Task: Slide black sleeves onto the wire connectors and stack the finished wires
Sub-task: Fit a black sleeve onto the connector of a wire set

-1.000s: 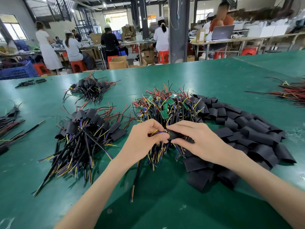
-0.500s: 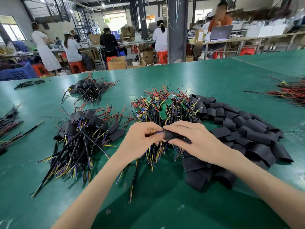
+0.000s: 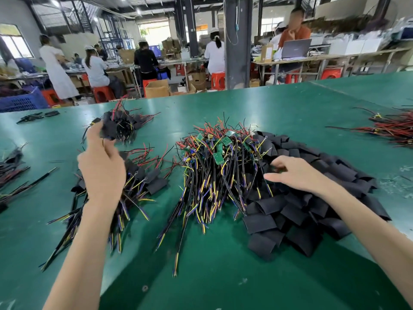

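Green matting (image 3: 223, 276) carries a job that looks roughly midway. A stack of finished wires (image 3: 145, 182), each with its sleeve on, lies near left, and a second smaller stack (image 3: 127, 124) sits farther back. The central heap of unsleeved wires (image 3: 214, 175), their green circuit boards bare, is large. Touching it on the right is a broad pile of loose black sleeves (image 3: 312, 211), so I judge that much remains. The left hand (image 3: 101, 166) is raised over the left stacks, its fingertips by a dark, blurred sleeve at the edge of the farther stack; whether it pinches that piece or holds nothing I cannot tell. The right hand (image 3: 299, 173) hovers where the sleeve pile meets the unsleeved heap, fingers loosely spread and holding nothing, probably going for the next piece. Red wire bundles (image 3: 393, 128) lie far right. No writing can be read: the mark on the laptop (image 3: 295, 48) lid and the carton labels beyond the table are too small.
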A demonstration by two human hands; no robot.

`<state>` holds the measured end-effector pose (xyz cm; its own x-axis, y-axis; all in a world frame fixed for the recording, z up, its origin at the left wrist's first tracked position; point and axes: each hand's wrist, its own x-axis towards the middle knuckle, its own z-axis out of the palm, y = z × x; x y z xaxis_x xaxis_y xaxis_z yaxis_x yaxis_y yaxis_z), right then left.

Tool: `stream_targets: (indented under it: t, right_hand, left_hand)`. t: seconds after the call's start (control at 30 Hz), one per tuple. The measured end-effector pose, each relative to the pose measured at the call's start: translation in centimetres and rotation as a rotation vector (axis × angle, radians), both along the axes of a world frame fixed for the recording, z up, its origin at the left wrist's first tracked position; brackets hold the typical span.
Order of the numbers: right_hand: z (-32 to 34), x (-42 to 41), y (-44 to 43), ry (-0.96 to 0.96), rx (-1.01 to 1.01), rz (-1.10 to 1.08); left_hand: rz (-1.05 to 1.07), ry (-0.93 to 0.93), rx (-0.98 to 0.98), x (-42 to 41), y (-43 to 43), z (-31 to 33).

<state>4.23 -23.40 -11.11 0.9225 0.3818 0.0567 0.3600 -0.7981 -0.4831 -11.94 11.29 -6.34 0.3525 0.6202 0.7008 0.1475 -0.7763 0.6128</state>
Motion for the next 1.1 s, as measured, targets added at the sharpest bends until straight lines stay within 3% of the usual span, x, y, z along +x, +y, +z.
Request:
stream_targets:
  t: [0.13, 0.37, 0.47, 0.53, 0.6, 0.67, 0.77, 0.9, 1.1]
  right_hand:
    - [-0.2, -0.1, 0.5, 0.008, -0.012, 0.033]
    - [0.0, -0.4, 0.6, -0.076, 0.019, -0.017]
    - [0.2, -0.3, 0.6, -0.205, 0.116, -0.105]
    - [0.3, -0.2, 0.7, -0.274, 0.179, -0.138]
    - [0.3, -0.4, 0.9, -0.326, 0.233, -0.145]
    - [0.2, -0.6, 1.2, -0.374, 0.271, -0.13]
    - [-0.1, -1.0, 1.5, -0.405, 0.288, -0.111]
    - [-0.1, -1.3, 1.5, -0.4, 0.301, -0.105]
    - [-0.1, -1.4, 1.7, -0.407, 0.316, -0.104]
  left_hand:
    - [0.161, 0.355, 0.061, 0.0, 1.8, -1.5]
    - [0.321, 0.532, -0.062, 0.0, 2.8, -2.6]
    - [0.309, 0.49, -0.179, 0.3, 2.1, -1.6]
    - [0.308, 0.356, -0.077, 0.6, 0.5, -0.7]
    - [0.228, 0.229, 0.093, 1.5, -1.9, -0.1]
    - [0.011, 0.196, 0.143, 3.1, -4.8, -0.1]
    - [-0.219, 0.38, 0.052, 6.2, -9.8, -0.8]
    - [-0.224, 0.568, 0.011, 9.3, -13.2, -2.1]
    - [-0.201, 0.563, -0.148, 10.6, -13.6, -1.0]
